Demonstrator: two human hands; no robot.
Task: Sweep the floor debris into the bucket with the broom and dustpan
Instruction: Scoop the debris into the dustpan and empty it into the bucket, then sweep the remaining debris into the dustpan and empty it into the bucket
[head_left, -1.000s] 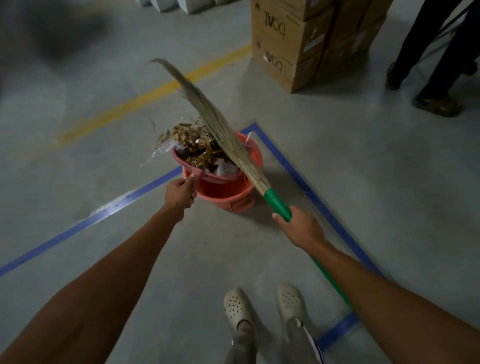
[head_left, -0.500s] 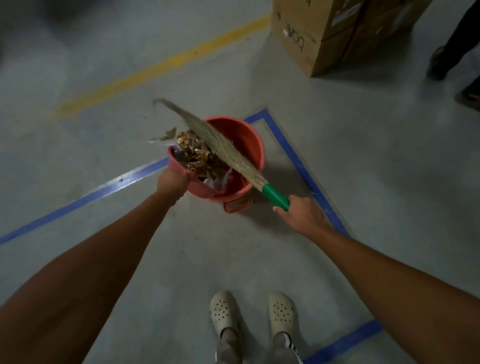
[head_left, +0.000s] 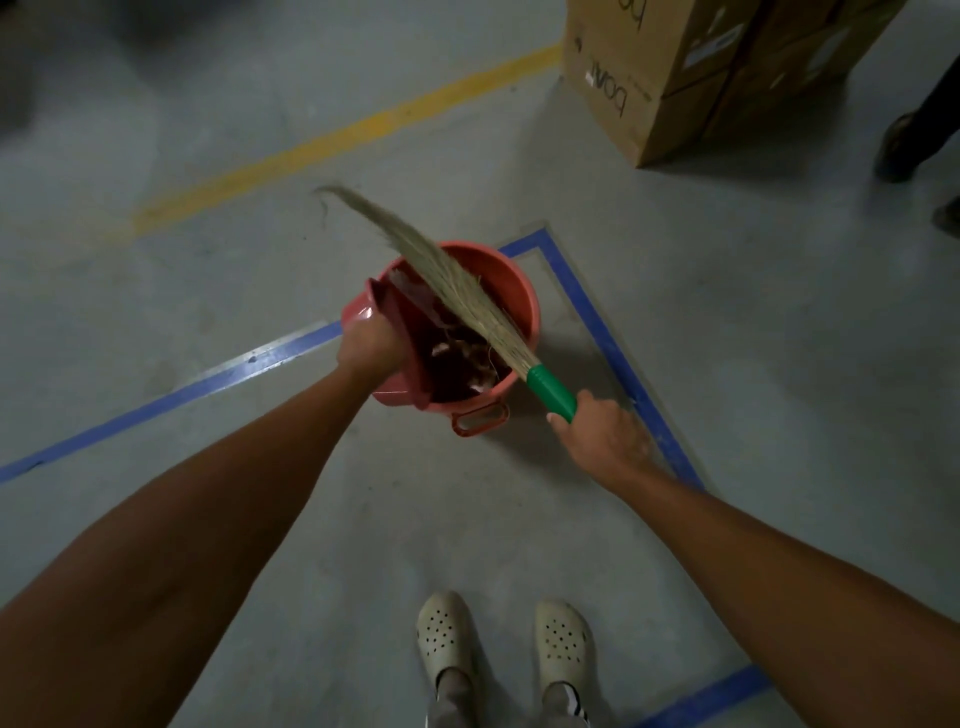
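One view, head camera.

1. Bucket (head_left: 519, 291): red, standing on the floor.
2. Dustpan (head_left: 410, 338): at the bucket's left rim. Half a second ago it was held level and heaped; it is now tipped steeply into the mouth. The left hand (head_left: 366, 345) is curled round it, gripping.
3. Debris (head_left: 467, 358): gone from the pan, now lying inside the bucket.
4. Broom (head_left: 452, 286): bristles slant across above the bucket's mouth. The right hand (head_left: 597, 434) is wrapped round the green handle, just right of the bucket.

Assessment: this load looks delivered; a last brush of the pan may remain.
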